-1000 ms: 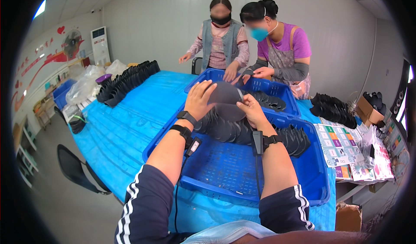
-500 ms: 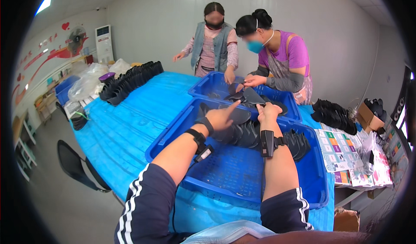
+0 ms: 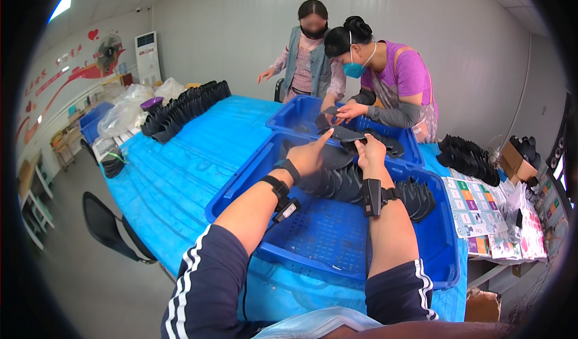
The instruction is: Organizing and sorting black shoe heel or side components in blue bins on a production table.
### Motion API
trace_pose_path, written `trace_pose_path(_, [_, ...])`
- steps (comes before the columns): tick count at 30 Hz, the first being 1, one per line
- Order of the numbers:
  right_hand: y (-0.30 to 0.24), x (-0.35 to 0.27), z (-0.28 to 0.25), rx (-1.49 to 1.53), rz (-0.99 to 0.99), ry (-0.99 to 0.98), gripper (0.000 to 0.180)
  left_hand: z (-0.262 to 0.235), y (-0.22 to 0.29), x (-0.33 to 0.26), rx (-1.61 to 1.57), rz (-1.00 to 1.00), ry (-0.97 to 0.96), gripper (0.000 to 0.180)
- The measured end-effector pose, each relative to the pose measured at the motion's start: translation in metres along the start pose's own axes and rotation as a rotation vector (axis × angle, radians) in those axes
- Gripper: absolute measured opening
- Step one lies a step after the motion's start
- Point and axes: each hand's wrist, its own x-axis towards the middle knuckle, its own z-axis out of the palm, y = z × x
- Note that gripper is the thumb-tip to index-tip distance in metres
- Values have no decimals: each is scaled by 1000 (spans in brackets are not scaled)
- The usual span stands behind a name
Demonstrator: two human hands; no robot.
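Note:
My right hand [image 3: 372, 152] pinches a dark grey, curved, insole-like piece [image 3: 348, 134] above the far rim of the near blue crate [image 3: 313, 264]. My left hand [image 3: 306, 157] has its index finger stretched toward the piece's left end, the tip at its edge; its other fingers look curled and partly hidden. Under both hands, rows of similar dark pieces [image 3: 328, 181] stand in the near crate, and more [image 3: 416, 200] lean at its right side. Across from me, a co-worker's hands [image 3: 349, 111] hold another dark piece [image 3: 326, 120] over the far blue crate [image 3: 289, 113].
Blue sheeting [image 3: 180, 152] covers the table. Stacked dark pieces [image 3: 183, 110] line its far left, and more [image 3: 466, 158] lie at the right near printed sheets [image 3: 475, 209] and a cardboard box [image 3: 518, 161]. A black chair [image 3: 108, 227] stands left. Two co-workers stand behind the far crate.
The piece in my right hand has tipped from broad face to a flatter angle. My left fingertip has come to its end. The co-worker at the left has leaned closer to the other.

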Motion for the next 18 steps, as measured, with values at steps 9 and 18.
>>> trace_pose_path(9, [0,-8,0,-99,-9,-72,14,5,-12,1,67,47,31,61])
trace_pose_path(18, [5,16,-43,-386,-47,-271,22,32,-43,18,-456,-122,219,64])
